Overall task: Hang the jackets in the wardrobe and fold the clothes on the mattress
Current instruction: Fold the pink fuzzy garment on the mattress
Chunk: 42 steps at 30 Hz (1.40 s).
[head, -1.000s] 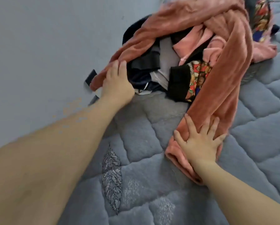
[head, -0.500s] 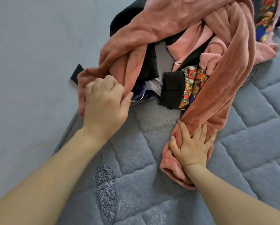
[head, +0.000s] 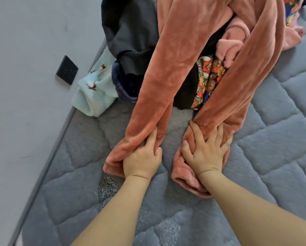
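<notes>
A salmon fleece garment (head: 184, 50) lies stretched toward me over the clothes pile on the grey quilted mattress (head: 272, 157), its two long parts running side by side. My left hand (head: 141, 160) grips the end of the left part, fingers dug into the fabric. My right hand (head: 207, 153) holds the end of the right part, fingers spread and thumb hooked round a bunched fold. Under the fleece lie a black garment (head: 131, 32), a colourful printed cloth (head: 209, 77) and a pink garment (head: 237, 38).
A mint green cloth (head: 95, 91) with small brown marks and a navy fleece piece (head: 123, 86) sit at the mattress's left edge. The grey wall (head: 24, 103) runs along that edge, with a black socket plate (head: 66, 70) on it.
My left hand took hold of the fleece's left part and pulled it toward me, level with my right hand. Both parts now lie straight. The mint cloth became uncovered.
</notes>
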### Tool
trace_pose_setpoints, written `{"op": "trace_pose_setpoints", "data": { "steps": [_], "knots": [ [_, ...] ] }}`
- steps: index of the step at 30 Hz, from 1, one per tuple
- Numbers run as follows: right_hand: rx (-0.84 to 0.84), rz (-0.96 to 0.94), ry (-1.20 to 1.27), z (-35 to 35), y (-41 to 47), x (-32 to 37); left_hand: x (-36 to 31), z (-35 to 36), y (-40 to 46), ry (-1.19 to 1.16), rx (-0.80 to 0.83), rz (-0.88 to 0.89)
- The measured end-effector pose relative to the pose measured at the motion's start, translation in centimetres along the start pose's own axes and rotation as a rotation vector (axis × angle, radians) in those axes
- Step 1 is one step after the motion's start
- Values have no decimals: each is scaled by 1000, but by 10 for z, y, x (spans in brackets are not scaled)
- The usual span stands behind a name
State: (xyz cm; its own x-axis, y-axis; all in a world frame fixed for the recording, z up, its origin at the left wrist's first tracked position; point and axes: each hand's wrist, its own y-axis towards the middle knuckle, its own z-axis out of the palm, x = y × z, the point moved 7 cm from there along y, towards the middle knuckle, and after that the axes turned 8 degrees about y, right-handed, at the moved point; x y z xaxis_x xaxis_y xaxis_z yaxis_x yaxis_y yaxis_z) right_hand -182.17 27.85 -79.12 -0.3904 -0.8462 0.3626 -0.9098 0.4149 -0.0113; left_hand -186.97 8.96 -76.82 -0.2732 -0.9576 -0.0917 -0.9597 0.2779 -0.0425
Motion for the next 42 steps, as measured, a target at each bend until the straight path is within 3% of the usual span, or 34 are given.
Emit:
{"op": "trace_pose_setpoints", "data": {
  "steps": [9,13,19,25,28,31,32,34,36,37,40,42],
  "knots": [
    [-21,-13,-12,2,-1,0,-1,5,-1,21,-237,54],
    [-8,-19,-45,-1,1,3,-1,4,-4,-8,-219,57],
    [4,-162,-146,-41,-79,-26,-21,9,-43,60,16,15],
    [443,1,-97,-68,-227,-89,-46,13,-205,36,296,15],
    [664,91,-76,-80,-307,-102,-54,14,-298,14,563,56],
    [1104,211,32,-85,-370,-93,-65,-4,-357,53,835,201],
    [1280,306,123,-90,-380,-88,-68,-13,-355,59,821,237],
    [1440,520,340,-108,-369,-86,-69,-45,-325,28,565,194],
    [1258,615,440,-126,-320,-100,-60,-68,-279,-83,291,43],
    [1066,610,432,-135,-290,-112,-53,-67,-261,-140,293,-36],
    [424,520,345,-154,-231,-150,-60,-31,-242,-260,585,-99],
    [225,565,478,-148,-238,-159,-85,-10,-262,-265,665,13]
  ]
}}
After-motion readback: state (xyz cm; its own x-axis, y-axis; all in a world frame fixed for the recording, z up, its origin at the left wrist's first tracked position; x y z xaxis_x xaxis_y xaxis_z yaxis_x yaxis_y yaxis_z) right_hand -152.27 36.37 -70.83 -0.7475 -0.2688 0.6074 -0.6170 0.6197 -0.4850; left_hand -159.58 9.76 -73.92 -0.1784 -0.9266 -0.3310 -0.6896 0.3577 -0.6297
